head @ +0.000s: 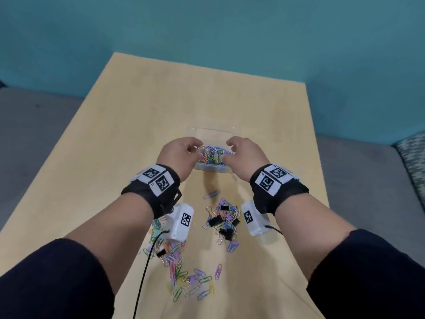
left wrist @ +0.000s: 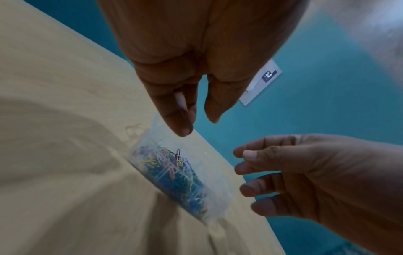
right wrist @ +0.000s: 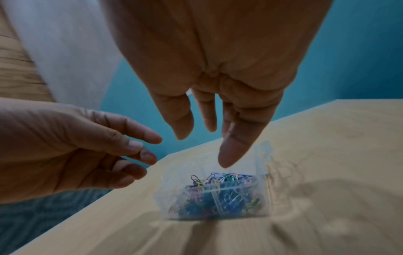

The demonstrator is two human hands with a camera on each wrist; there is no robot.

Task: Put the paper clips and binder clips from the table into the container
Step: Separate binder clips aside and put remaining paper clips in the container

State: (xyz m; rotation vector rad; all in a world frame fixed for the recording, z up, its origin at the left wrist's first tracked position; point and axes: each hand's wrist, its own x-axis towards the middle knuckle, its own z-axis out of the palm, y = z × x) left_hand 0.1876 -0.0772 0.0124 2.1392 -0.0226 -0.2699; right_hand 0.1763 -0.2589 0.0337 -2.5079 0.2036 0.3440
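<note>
Both hands hover over a clear, square plastic container (head: 212,168) that stands on the pale wood-grain counter (head: 138,116) and already holds a heap of multicoloured wire paper clips (head: 212,155). The left hand (head: 178,155) is above the container's left side and the right hand (head: 245,155) above its right side, their fingertips near each other but apart. Seen from the wrist cameras, the grip of each hand is loose: the fingers (left wrist: 181,110) of the left hand hang down, slightly bent, with nothing between them, and the fingers (right wrist: 233,138) of the right hand likewise point down toward the container without touching it or holding anything. On the counter nearer the person lie the remaining items: a cluster of small black binder clips (head: 224,223) mixed with coloured paper clips between the two forearms, and a wider scatter of loose pastel paper clips (head: 184,272) below and beside the left forearm. Each wrist carries a black strap with white coded marker tiles (head: 157,180) and a white camera housing (head: 180,222). A teal wall (head: 207,31) rises behind the counter.
</note>
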